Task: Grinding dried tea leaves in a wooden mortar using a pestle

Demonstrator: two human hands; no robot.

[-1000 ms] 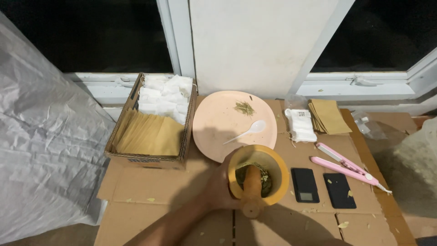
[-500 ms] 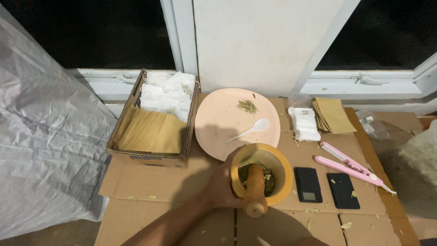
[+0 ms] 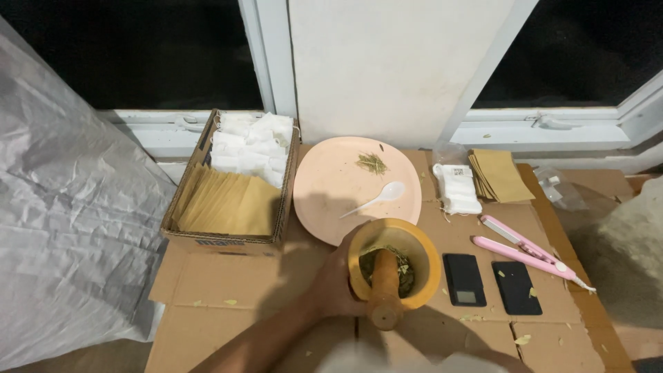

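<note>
— What's lying on the counter (image 3: 228, 283), biggest first?

— The cardboard box (image 3: 231, 181) is sitting at the far left edge, holding brown packets and white sachets. Just right of it the pink plate (image 3: 331, 186) is carrying a white spoon (image 3: 376, 199) and a few dried leaves (image 3: 371, 163).

— And the mortar?

— The yellow mortar (image 3: 423, 255) is standing near the front edge, about midway along it, touching the plate's near rim. The wooden pestle (image 3: 385, 290) is leaning in it on crushed leaves, its handle end pointing toward me.

— Your hands?

— My left hand (image 3: 335, 283) is wrapping around the mortar's left wall, clamped on it. My right hand is not showing, so I cannot tell what it is doing.

— Anything smaller?

— Toward the right edge, pink sealing tongs (image 3: 528, 250) are lying beside two small black scales (image 3: 464, 278), with a stack of brown envelopes (image 3: 498, 174) and white sachets (image 3: 459, 188) at the far edge.
</note>
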